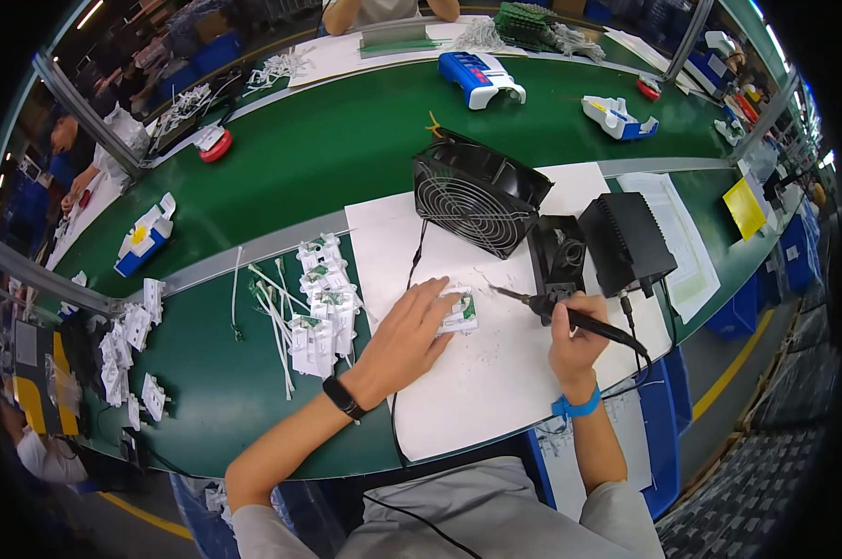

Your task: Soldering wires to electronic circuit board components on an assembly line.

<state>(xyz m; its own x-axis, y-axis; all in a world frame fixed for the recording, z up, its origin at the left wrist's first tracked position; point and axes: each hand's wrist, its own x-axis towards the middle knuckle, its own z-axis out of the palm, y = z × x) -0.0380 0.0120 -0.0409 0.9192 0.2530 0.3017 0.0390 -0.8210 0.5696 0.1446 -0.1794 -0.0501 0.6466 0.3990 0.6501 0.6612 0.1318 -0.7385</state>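
My left hand lies over a small white plastic housing with a green circuit board, its fingers gripping the piece against the white sheet. A soldering iron is in my right hand, held like a pen. Its tip points left toward the housing and stays a little apart from it. Just beyond my right hand is a black soldering-iron stand. Left of my left hand, several similar white housings lie stacked beside loose white cables.
A black fan stands beyond my hands, and a black power unit is at the right. More white parts lie at the far left. Blue-and-white shells sit on the green belt. Other people are nearby.
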